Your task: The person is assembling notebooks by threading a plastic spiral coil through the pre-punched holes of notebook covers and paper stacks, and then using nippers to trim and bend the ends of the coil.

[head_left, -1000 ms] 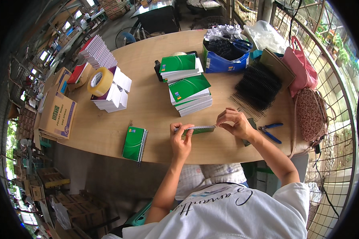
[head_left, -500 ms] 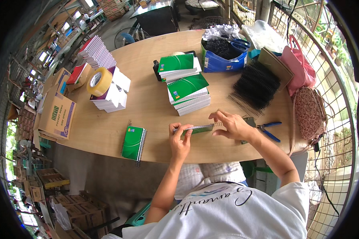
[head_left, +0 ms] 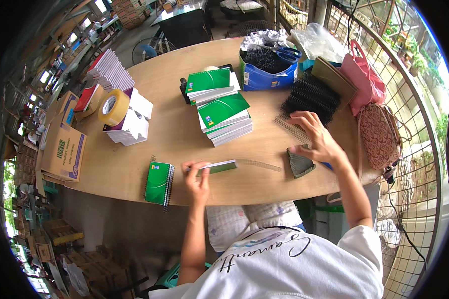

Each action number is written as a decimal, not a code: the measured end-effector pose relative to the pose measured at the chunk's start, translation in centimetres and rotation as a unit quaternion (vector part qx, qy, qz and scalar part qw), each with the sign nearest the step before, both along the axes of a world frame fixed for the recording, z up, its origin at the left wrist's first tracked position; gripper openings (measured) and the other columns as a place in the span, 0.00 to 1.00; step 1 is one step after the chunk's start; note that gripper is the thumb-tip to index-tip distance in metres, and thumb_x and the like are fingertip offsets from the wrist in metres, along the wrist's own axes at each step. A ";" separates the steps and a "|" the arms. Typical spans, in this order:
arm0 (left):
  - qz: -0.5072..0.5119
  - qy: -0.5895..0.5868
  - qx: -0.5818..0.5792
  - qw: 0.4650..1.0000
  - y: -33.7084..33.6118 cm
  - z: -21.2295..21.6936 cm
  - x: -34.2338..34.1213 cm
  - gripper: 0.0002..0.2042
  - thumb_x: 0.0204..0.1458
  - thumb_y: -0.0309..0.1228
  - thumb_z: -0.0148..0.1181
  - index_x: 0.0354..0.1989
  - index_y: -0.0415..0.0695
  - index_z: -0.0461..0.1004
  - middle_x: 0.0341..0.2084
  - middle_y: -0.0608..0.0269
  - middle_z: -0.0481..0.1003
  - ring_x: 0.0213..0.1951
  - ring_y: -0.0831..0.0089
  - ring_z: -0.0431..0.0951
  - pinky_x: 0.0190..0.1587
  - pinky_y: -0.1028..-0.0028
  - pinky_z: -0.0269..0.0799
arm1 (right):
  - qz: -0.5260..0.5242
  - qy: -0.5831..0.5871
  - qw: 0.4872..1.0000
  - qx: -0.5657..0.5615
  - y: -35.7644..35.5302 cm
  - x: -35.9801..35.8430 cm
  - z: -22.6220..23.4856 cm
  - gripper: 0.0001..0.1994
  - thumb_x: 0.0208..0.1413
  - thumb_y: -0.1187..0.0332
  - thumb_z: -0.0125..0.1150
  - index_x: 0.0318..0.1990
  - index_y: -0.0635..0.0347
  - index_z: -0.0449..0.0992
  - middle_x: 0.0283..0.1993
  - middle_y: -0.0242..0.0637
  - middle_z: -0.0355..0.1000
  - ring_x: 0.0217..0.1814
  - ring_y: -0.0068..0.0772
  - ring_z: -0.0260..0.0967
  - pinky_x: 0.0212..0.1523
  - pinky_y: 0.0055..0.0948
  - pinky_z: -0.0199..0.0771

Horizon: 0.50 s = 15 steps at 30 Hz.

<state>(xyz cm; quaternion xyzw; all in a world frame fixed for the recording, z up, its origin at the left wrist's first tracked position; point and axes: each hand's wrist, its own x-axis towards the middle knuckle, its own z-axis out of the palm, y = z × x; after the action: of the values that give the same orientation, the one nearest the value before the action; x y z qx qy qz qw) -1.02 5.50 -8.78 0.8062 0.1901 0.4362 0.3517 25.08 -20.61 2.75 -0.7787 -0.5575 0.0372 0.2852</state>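
Head view: the left hand (head_left: 197, 175) pinches the green notebook (head_left: 215, 167), its long edge running rightward toward the right hand (head_left: 318, 138), whose spread fingers rest on loose spiral coils (head_left: 295, 130).

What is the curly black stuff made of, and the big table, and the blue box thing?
The black spiral bindings look like shiny plastic coils: thin, ribbed, slightly glossy. The table seems to be wood or a wood-look laminate, pale tan with faint grain and a smooth matt top. The blue bin looks like stiff plastic sheet, though its folded corners could mean coated cardboard.
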 end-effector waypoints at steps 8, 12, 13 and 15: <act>-0.010 -0.002 0.018 1.000 -0.3 -0.2 1.3 0.25 0.34 0.39 0.79 0.35 0.42 0.69 0.34 0.59 0.64 0.38 0.61 0.66 0.43 0.63 0.65 | -0.111 -0.101 0.986 -0.079 -5.3 0.1 2.1 0.41 0.32 0.58 0.75 0.61 0.54 0.71 0.57 0.50 0.65 0.59 0.58 0.63 0.61 0.49 0.63; -0.098 0.010 0.031 0.995 -3.5 0.3 4.8 0.23 0.35 0.37 0.78 0.33 0.43 0.69 0.34 0.59 0.65 0.37 0.61 0.66 0.41 0.63 0.65 | 0.077 0.293 0.953 -0.020 0.3 -0.1 -0.3 0.31 0.52 0.43 0.57 0.41 0.70 0.81 0.54 0.50 0.70 0.53 0.42 0.68 0.52 0.37 0.68; -0.109 0.002 0.033 0.994 -3.8 0.3 5.4 0.23 0.35 0.37 0.78 0.33 0.43 0.68 0.33 0.59 0.65 0.37 0.61 0.65 0.41 0.63 0.65 | 0.134 0.404 0.905 0.015 1.5 0.3 -1.2 0.30 0.52 0.46 0.59 0.39 0.72 0.81 0.54 0.47 0.71 0.51 0.38 0.69 0.49 0.35 0.68; -0.119 -0.001 0.036 0.992 -4.4 0.4 5.7 0.23 0.35 0.37 0.78 0.32 0.43 0.68 0.32 0.59 0.65 0.37 0.62 0.65 0.41 0.64 0.65 | 0.199 0.403 0.890 -0.080 3.9 -0.2 -2.0 0.28 0.50 0.48 0.62 0.36 0.73 0.81 0.54 0.46 0.71 0.50 0.35 0.69 0.47 0.33 0.69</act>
<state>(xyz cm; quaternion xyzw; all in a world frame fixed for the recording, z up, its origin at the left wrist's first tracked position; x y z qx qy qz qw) 4.69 1.13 -8.38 0.8349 0.0760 0.3986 0.3719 24.91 -16.75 0.78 -0.5899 -0.5332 0.4484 0.4083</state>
